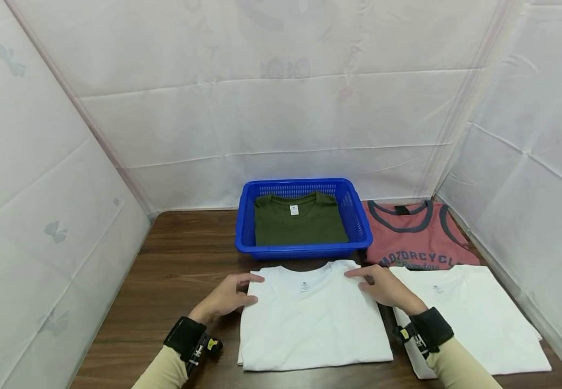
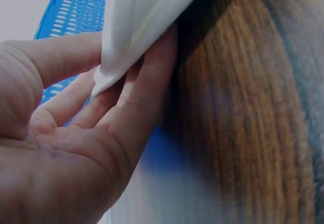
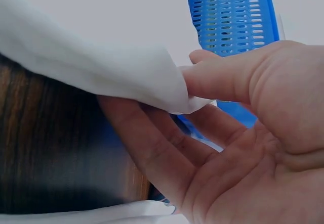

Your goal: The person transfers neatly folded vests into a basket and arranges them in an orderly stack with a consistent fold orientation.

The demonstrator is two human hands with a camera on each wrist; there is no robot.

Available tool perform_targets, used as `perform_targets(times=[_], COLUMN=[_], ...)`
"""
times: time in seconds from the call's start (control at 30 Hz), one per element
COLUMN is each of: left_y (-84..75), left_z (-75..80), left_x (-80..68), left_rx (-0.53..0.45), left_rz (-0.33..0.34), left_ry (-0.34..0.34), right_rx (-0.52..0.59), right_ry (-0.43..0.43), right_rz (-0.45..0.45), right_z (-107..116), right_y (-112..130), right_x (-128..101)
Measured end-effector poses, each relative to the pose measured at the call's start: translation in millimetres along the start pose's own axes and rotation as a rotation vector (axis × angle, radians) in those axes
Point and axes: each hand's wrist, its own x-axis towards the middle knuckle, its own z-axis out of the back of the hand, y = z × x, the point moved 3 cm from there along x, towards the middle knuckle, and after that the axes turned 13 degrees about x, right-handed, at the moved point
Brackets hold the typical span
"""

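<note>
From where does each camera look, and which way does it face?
Head: on the head, facing forward-down at the held white shirt; left hand, right hand, sleeves show.
Left wrist: worn there, facing the shirt's left edge; palm, fingers show.
Right wrist: worn there, facing its right edge; palm, fingers show.
Wrist views share the blue basket.

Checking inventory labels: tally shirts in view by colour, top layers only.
White: 2 (held shirt, right-side shirt)
Green: 1 (basket shirt)
Red with dark trim: 1 (printed shirt)
Total: 4
</note>
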Motion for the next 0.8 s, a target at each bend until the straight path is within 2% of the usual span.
perform_targets(times=[0.27, 0.47, 0.6, 0.8], left_y=[1.1, 2.6, 1.5, -4.6], left_z=[-1.8, -1.5, 0.3, 2.6], left_x=[1.9, 2.5, 0.0, -3.7], left_rx=[-0.005, 0.021, -0.014, -0.040], left_rz=[0.002, -0.020, -0.046, -0.072], left_ry=[-0.038, -0.088, -0.072, -0.020], right_rx=[-0.052, -0.034, -0.006, 0.021], right_ry=[-0.027, 0.010, 0.051, 0.033], right_rz=[0.006, 0.072, 0.099, 0.102], right_z=[-0.7, 1.1, 4.1, 7.9], right_y=[1.4, 4.1, 7.4, 10.4], right_x=[1.1, -2.6, -5.4, -8.9])
